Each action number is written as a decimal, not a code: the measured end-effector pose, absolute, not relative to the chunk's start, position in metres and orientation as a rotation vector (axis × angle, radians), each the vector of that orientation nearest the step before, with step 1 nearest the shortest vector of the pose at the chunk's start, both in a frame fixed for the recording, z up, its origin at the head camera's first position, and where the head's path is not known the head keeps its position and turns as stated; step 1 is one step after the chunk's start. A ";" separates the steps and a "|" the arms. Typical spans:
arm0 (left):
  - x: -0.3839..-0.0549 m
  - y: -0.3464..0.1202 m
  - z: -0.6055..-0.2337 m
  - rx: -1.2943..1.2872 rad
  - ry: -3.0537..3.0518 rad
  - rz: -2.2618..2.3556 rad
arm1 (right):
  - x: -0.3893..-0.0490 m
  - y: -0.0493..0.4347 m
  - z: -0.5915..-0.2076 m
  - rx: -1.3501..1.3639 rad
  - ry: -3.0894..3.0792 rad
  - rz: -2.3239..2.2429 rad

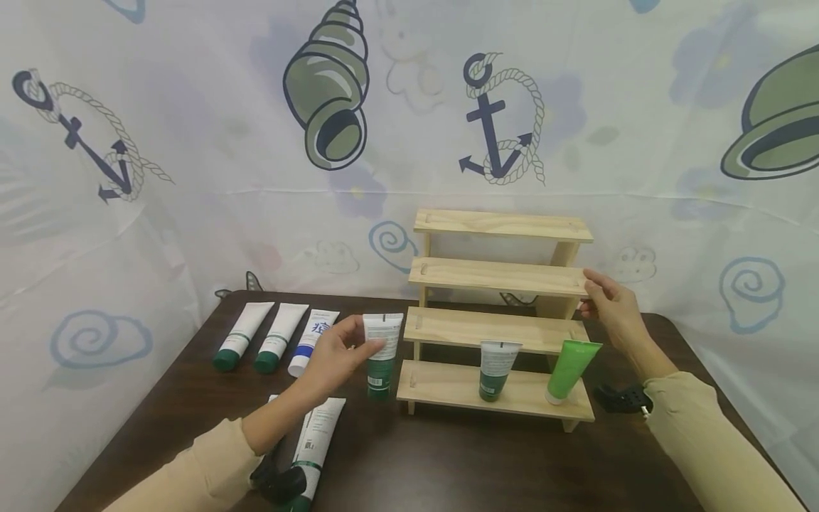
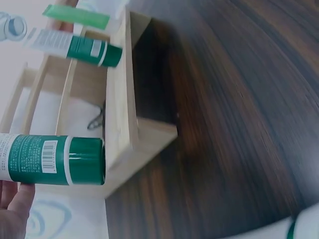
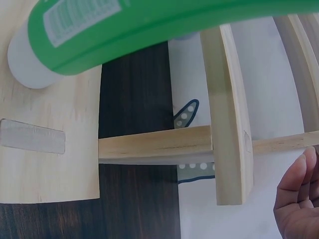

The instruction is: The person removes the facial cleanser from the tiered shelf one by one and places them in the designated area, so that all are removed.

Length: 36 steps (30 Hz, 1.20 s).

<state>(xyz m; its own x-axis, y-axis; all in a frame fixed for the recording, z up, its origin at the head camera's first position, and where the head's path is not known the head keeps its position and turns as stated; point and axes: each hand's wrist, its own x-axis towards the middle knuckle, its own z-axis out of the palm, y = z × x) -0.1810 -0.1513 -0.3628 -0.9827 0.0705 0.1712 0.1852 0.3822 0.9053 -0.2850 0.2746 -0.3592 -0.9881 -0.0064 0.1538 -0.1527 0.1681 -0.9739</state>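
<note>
My left hand pinches a white and dark green squeeze tube by its upper part, cap downward. The tube is just left of the wooden tiered stand; its barcode side shows in the left wrist view. At the stand's right side, my right hand grips the end of the second shelf from the top, fingertips at its edge. On the lowest shelf stand a smaller white and green tube and, near the right end, a bright green tube with a white cap, both on their caps.
Two white tubes with green caps and one white and blue tube lie at the back left of the dark table. More white tubes lie under my left forearm. A patterned cloth hangs behind.
</note>
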 end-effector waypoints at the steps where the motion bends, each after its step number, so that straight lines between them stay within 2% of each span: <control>1: -0.181 -0.156 -0.363 -0.214 -2.532 -1.666 | -0.285 0.275 -0.359 0.161 -2.308 1.957; 9: -0.175 -0.203 -0.367 -0.108 -2.627 -1.549 | -0.284 0.275 -0.358 0.153 -2.309 1.981; 16: -0.169 -0.245 -0.369 0.090 -2.746 -1.528 | -0.285 0.275 -0.358 0.166 -2.343 1.927; 25: -0.163 -0.297 -0.385 0.271 -2.885 -1.427 | -0.284 0.275 -0.358 0.180 -2.338 1.923; 36: -0.149 -0.346 -0.402 0.298 -3.047 -1.219 | -0.288 0.275 -0.361 0.142 -2.418 1.820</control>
<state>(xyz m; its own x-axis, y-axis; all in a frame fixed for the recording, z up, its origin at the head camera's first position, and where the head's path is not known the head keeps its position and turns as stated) -0.1492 -0.3459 -0.4023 -0.9719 -0.1095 -0.2082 -0.2229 0.7115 0.6664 -0.2878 0.2753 -0.3614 -0.9894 -0.0079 0.1450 -0.1416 0.2762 -0.9506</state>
